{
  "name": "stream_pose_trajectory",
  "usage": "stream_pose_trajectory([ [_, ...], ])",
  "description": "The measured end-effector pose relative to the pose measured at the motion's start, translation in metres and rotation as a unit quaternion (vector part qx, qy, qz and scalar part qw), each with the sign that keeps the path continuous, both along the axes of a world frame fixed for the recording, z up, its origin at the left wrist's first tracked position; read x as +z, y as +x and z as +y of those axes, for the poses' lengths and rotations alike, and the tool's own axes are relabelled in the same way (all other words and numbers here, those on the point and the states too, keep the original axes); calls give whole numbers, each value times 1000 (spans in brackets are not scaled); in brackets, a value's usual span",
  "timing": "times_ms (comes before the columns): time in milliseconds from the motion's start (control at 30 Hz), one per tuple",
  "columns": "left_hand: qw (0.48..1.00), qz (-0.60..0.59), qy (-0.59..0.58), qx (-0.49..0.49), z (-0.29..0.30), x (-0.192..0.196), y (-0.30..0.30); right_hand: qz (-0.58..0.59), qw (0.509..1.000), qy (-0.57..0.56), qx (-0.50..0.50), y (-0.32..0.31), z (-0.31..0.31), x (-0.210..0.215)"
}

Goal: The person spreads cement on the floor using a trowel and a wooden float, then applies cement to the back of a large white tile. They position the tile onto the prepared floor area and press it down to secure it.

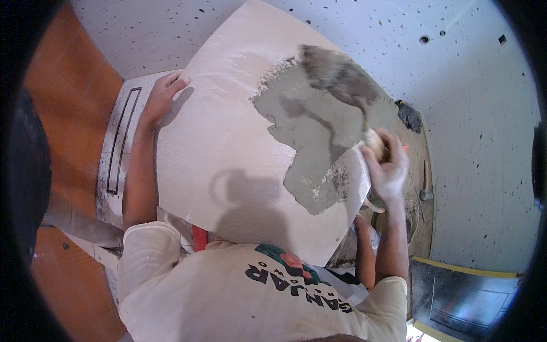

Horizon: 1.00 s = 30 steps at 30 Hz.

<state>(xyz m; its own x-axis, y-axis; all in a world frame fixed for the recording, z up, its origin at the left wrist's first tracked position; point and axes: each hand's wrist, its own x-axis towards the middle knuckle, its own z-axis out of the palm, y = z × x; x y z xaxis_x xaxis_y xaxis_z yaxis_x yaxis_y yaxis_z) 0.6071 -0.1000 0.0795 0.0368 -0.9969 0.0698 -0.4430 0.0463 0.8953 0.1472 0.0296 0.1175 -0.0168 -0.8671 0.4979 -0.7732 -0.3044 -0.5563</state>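
Observation:
A large pale tile (228, 131) is tilted up in front of me with its back face showing. Wet grey mortar (307, 148) covers an irregular patch on its right half. My right hand (388, 168) is closed around the light handle of a trowel (336, 71). Its mortar-caked blade is smeared by motion over the patch's upper right. At the tile's upper left edge, my left hand (162, 100) holds the rim, with some of its fingers hidden. My head and arm cast shadows on the tile.
Speckled white walls (478, 142) stand behind and to the right. A mallet (425, 185) and a dark crumpled bag (409, 115) lie right of the tile. Lower right is a glossy dark panel (467, 299) with yellow edges. A slotted drain (123, 139) and orange tiling (68, 97) are left.

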Motion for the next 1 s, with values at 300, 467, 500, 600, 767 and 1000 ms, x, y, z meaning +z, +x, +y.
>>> stream_pose_trajectory([
  [300, 1000, -8, 8, -8, -3, 9, -5, 214, 973, -71, 46, 85, -65, 13],
  [467, 1000, -8, 12, 14, 3, 6, -3, 227, 966, 28, 123, 81, -68, 35],
  [500, 999, -24, 8, 44, 4, 6, -6, 220, 964, 53, 139, 80, -69, 37],
  [600, 996, -47, 12, 77, 6, 12, -13, 225, 953, 117, 167, 80, -76, 40],
  [767, 1000, 2, 19, 21, 8, 23, -15, 294, 935, 140, 143, 82, -124, 41],
  [1000, 1000, -3, 8, -9, -13, 9, -3, 262, 953, 129, 82, 71, -216, 60],
])
